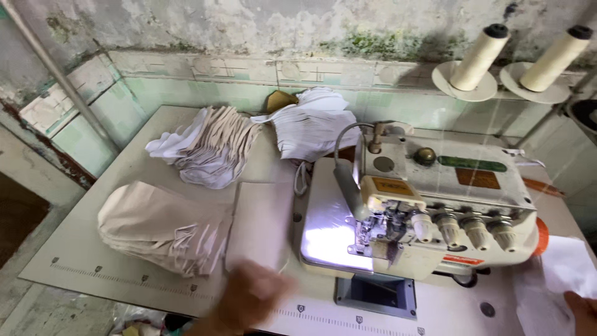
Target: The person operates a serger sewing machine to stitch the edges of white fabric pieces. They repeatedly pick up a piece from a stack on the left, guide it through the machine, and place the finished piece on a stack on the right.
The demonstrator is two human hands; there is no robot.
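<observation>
The flat beige fabric piece (261,221) lies on the table (81,249) just left of the overlock sewing machine (429,211), its near edge under the person's left hand (252,298). That hand is blurred, low in the view, resting on or just over the cloth's near end; whether its fingers are spread or curled cannot be told. The right hand (584,311) shows only in part at the lower right corner, touching the edge of a white cloth (559,280) that lies on the table to the right of the machine; its grip cannot be told either.

Just left of the flat piece sits a thick stack of folded beige pieces (161,227), touching it along one side. Behind, toward the wall, lies a heap of pale folded pieces (208,146), and beside that, further right, a pile of white pieces (314,124) against the tiled wall (186,87).

The machine's bed is lit brightly by a lamp under its head, and a row of four tension knobs (463,227) runs along its front. Two cream thread cones (479,59) stand on round holders above and behind the machine, at the upper right. A ruler scale is printed along the table's near edge
</observation>
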